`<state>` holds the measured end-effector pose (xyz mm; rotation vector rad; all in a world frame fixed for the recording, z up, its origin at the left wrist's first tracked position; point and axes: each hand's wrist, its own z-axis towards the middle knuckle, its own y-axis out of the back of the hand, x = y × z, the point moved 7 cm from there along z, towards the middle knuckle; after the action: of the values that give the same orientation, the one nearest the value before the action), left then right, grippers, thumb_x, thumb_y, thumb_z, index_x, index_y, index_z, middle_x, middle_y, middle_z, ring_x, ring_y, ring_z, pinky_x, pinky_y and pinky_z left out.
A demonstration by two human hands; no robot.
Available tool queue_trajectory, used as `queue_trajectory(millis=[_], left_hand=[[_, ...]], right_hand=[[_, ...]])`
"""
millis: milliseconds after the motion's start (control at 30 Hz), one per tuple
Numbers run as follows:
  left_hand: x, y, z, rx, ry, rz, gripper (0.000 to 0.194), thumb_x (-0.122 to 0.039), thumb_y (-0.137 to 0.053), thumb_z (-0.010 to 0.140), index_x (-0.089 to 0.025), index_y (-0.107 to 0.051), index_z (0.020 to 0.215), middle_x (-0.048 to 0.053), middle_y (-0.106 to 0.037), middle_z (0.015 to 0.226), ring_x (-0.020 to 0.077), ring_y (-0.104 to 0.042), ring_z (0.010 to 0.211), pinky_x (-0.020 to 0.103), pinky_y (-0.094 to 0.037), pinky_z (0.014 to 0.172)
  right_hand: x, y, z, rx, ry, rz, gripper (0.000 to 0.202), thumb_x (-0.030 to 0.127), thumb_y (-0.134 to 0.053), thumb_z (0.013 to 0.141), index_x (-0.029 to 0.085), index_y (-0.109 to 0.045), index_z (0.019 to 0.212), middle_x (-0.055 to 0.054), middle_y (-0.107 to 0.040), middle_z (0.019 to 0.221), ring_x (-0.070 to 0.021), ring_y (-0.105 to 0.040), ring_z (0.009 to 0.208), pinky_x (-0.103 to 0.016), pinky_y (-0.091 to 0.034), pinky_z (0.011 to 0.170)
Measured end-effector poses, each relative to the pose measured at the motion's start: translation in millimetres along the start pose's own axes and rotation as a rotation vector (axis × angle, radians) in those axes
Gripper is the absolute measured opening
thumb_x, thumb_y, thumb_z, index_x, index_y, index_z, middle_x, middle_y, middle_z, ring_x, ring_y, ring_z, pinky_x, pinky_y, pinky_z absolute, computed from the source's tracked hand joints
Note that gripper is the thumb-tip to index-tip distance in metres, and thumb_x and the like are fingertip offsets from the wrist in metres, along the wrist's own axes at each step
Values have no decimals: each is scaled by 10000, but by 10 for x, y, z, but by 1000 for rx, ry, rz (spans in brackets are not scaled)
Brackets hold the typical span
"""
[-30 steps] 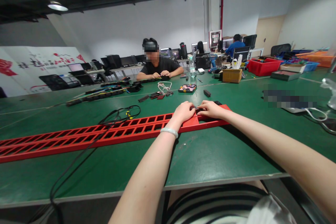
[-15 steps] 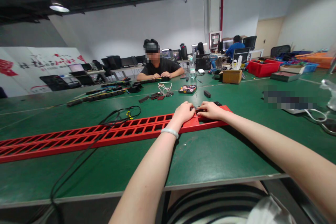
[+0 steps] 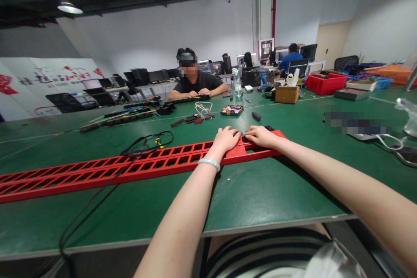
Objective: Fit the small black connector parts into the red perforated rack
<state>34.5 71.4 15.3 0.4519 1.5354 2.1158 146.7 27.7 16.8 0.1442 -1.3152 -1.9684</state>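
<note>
A long red slotted frame (image 3: 176, 156) lies across the table, with two rows of slanted openings and a flat plate near its right end. My left hand (image 3: 226, 140), a pale bangle on its wrist, rests on the frame beside that plate with its fingers spread apart. Just to the right, the fingers of my right hand (image 3: 263, 136) are pinched together over a larger opening in the frame. Something dark shows between the two hands, too small to make out. Behind my right hand, a black piece (image 3: 269, 128) sits at the frame's far edge.
A black cable (image 3: 110, 182) crosses the frame and hangs over the table's front edge. Beyond stand a small tray of parts (image 3: 232, 110), a black block (image 3: 256, 116), a water bottle (image 3: 237, 84) and a cardboard box (image 3: 286, 94). A person (image 3: 195, 82) sits opposite, handling dark parts.
My left hand's fingers have spread and lifted slightly from their curled position. My right hand stays at the opening, nearly unmoved. The camera has shifted a little.
</note>
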Motion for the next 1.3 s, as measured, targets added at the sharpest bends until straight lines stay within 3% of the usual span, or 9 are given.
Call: queue_trajectory(millis=[233, 433, 900, 1300], left_hand=[[29, -62, 0, 75, -8, -56, 475, -507, -223, 851, -274, -506, 1152, 55, -509, 1156, 188, -483, 1035, 290, -339, 898], [73, -86, 1, 90, 36, -68, 492, -550, -210, 832, -309, -531, 1117, 50, -513, 1108, 205, -494, 1003, 308, -359, 872], [148, -70, 11, -6, 131, -77, 445, -466, -286, 832, -171, -600, 944, 82, -530, 879, 170, -535, 765, 278, -390, 792], [134, -48, 12, -2, 156, 6, 398, -428, -312, 827, -153, -580, 932, 102, -548, 871, 204, -543, 814, 300, -409, 760]], right_hand=[[38, -5, -4, 40, 22, -40, 274, 218, -423, 834, 144, -660, 948, -85, -581, 877, -134, -538, 764, -242, -404, 756], [31, -12, -2, 17, 18, -36, 271, 216, -432, 831, 136, -653, 966, -91, -586, 888, -138, -545, 786, -245, -410, 772], [0, -31, 6, 1, 11, -23, 273, 219, -438, 825, 135, -650, 975, -95, -592, 927, -149, -555, 828, -257, -416, 802], [18, -41, 5, 16, 21, -20, 259, 210, -445, 818, 136, -666, 932, -100, -593, 919, -152, -556, 806, -261, -418, 789]])
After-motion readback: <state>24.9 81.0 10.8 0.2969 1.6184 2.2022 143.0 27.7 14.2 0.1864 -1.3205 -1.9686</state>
